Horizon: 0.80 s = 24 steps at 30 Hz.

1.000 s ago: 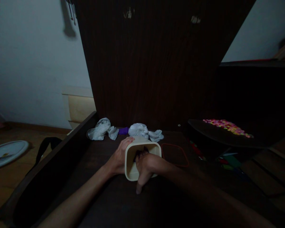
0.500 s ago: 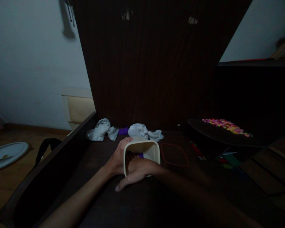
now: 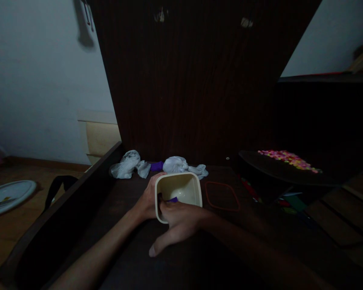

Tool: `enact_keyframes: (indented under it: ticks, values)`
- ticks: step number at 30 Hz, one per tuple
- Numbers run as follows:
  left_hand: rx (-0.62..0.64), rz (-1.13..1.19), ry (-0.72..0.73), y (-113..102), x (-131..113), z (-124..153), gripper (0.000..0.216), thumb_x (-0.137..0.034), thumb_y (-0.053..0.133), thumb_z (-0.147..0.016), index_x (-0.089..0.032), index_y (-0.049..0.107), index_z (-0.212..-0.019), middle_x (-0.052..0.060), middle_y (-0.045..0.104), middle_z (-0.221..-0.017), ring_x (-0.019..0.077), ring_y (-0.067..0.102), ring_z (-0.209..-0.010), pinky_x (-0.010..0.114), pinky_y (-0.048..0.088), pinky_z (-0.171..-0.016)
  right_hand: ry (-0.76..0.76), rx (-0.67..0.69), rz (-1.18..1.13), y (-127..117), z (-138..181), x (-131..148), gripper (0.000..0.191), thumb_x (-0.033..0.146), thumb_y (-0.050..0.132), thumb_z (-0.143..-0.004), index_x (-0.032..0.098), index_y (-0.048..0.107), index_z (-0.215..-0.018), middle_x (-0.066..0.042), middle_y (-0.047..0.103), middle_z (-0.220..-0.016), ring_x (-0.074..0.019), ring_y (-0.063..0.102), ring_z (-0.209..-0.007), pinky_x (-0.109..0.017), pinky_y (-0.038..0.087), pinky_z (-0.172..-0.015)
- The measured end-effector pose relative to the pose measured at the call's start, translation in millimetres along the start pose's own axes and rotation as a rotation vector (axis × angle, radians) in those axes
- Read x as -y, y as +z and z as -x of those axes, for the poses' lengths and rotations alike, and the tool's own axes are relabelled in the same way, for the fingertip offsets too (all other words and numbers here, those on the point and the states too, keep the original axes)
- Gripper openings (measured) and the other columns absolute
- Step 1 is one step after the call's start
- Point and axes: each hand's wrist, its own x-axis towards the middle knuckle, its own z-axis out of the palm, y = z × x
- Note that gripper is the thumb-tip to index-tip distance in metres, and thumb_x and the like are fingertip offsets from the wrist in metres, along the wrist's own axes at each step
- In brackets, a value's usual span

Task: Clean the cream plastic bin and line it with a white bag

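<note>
A cream, square-rimmed plastic container (image 3: 190, 189) lies tipped with its mouth towards me on the dark wooden surface. My left hand (image 3: 147, 199) is closed round its left side, the fingertips hidden behind it. My right hand (image 3: 181, 219) has its fingers inside the mouth, low down and mostly hidden. Its thumb stretches out apart, outside the rim. Beside those fingers shows a purple piece (image 3: 172, 199), too little of it visible to tell its kind. A thin reddish-orange square ring (image 3: 222, 196), like a lid rim, lies just right of the container.
Two crumpled whitish plastic bags (image 3: 127, 164) (image 3: 177, 164) lie at the back against the dark upright panel (image 3: 187, 88), with a purple item (image 3: 156, 166) between them. Small colourful pieces (image 3: 290, 159) are heaped on a dark ledge at right. A raised wooden edge (image 3: 78, 187) borders the left.
The container has shifted slightly left and its mouth shows more of the inside. My right hand has drawn back a little towards me, its thumb lower.
</note>
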Motion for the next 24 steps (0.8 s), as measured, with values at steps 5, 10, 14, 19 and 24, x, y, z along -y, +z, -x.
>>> enact_keyframes:
  ticks: [5, 10, 14, 19, 24]
  values:
    - [0.025, 0.011, -0.007, -1.4, 2.4, 0.2, 0.108, -0.038, 0.089, -0.061, -0.019, 0.030, -0.149, 0.022, 0.050, -0.143, 0.0450, 0.050, -0.135, 0.062, 0.045, -0.112, -0.057, 0.109, 0.116, 0.5, 32.4, 4.6, 0.121, 0.052, 0.082, -0.070, -0.004, 0.021, -0.157, -0.029, 0.020, -0.163, -0.0391, 0.025, -0.151, -0.044, 0.026, -0.123]
    - [0.042, 0.012, -0.016, -1.6, -0.3, -1.5, 0.111, -0.041, 0.090, -0.061, -0.019, 0.027, -0.150, 0.023, 0.048, -0.144, 0.0456, 0.048, -0.137, 0.063, 0.044, -0.112, -0.029, 0.089, 0.246, 3.5, 64.3, 3.7, 0.110, 0.051, 0.075, -0.079, 0.001, 0.018, -0.159, -0.029, 0.017, -0.163, -0.0419, 0.024, -0.151, -0.050, 0.028, -0.122]
    - [0.064, 0.004, 0.010, -2.6, -4.8, -3.9, 0.117, -0.043, 0.091, -0.062, -0.021, 0.021, -0.153, 0.023, 0.047, -0.144, 0.0448, 0.048, -0.137, 0.064, 0.045, -0.112, 0.102, 0.118, 0.349, 5.9, 65.4, 1.6, 0.110, 0.049, 0.078, -0.078, -0.005, 0.023, -0.156, -0.035, 0.028, -0.158, -0.0458, 0.035, -0.145, -0.052, 0.031, -0.120]
    - [0.065, -0.007, 0.028, -2.6, -6.8, -4.6, 0.120, -0.046, 0.091, -0.062, -0.021, 0.020, -0.154, 0.023, 0.047, -0.144, 0.0443, 0.048, -0.137, 0.063, 0.045, -0.112, 0.163, 0.142, 0.335, 7.9, 34.9, -4.7, 0.103, 0.048, 0.085, -0.068, -0.003, 0.044, -0.148, -0.032, 0.046, -0.150, -0.0440, 0.046, -0.138, -0.049, 0.036, -0.117]
    - [0.045, -0.014, 0.062, -1.1, -3.3, -2.4, 0.117, -0.040, 0.090, -0.063, -0.021, 0.021, -0.155, 0.024, 0.046, -0.145, 0.0441, 0.049, -0.136, 0.062, 0.044, -0.112, 0.176, 0.238, 0.376, 4.4, -2.5, -12.8, 0.105, 0.051, 0.089, -0.059, -0.002, 0.052, -0.142, -0.029, 0.056, -0.141, -0.0425, 0.054, -0.131, -0.047, 0.042, -0.112]
